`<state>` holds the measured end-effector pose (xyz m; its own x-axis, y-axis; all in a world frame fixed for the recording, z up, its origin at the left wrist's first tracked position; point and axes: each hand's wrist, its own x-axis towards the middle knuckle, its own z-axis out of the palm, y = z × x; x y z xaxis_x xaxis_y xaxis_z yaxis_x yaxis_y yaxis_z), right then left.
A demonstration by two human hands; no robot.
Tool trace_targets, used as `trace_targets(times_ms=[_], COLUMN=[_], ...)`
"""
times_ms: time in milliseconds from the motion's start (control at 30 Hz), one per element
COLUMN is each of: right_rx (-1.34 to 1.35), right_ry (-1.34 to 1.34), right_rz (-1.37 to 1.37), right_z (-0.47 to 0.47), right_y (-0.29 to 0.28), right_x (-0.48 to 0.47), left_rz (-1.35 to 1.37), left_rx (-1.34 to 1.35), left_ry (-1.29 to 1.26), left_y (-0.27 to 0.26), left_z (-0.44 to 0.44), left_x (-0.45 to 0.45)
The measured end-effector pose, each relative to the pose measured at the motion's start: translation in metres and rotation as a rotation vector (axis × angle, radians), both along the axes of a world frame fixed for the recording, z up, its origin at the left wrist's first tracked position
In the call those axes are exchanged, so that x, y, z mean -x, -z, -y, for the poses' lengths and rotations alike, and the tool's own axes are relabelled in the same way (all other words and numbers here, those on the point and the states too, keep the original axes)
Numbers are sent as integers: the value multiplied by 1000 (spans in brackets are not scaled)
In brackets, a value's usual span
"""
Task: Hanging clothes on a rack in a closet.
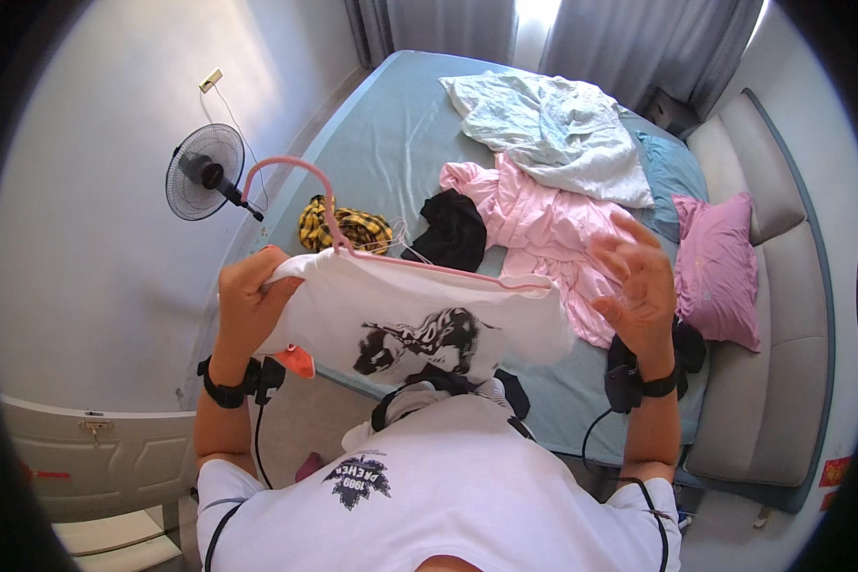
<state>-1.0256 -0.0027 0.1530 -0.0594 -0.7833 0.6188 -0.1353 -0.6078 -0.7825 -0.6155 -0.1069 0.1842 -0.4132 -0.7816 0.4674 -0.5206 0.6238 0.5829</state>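
A white T-shirt with a black print (522,325) hangs in front of me on a pink clothes hanger (329,207), whose hook points up and to the left. My left hand (250,293) is closed on the shirt's left end, near the hanger's hook. Below that hand an orange-red patch of cloth (297,361) shows. My right hand (636,286) is raised to the right of the shirt, blurred, its fingers apart and nothing in them. The shirt's right end is also blurred.
On the bed (372,136) lie a yellow-black plaid cloth (365,227), a black garment (447,229), pink bedding (543,222), a pale quilt (550,129) and pillows (718,272). A fan (204,171) stands by the left wall.
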Motion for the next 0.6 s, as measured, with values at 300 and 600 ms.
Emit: trace_targets(times_ms=[300,600], right_rx=[-307,170], right_ry=[7,143], right_rz=[-486,-608], right_z=[17,43], right_y=[28,1], right_x=[-4,-39], left_rz=[16,-16], left_rx=[15,-92], left_ry=[16,123], left_y=[-5,1], left_z=[2,-1], left_x=[-8,17])
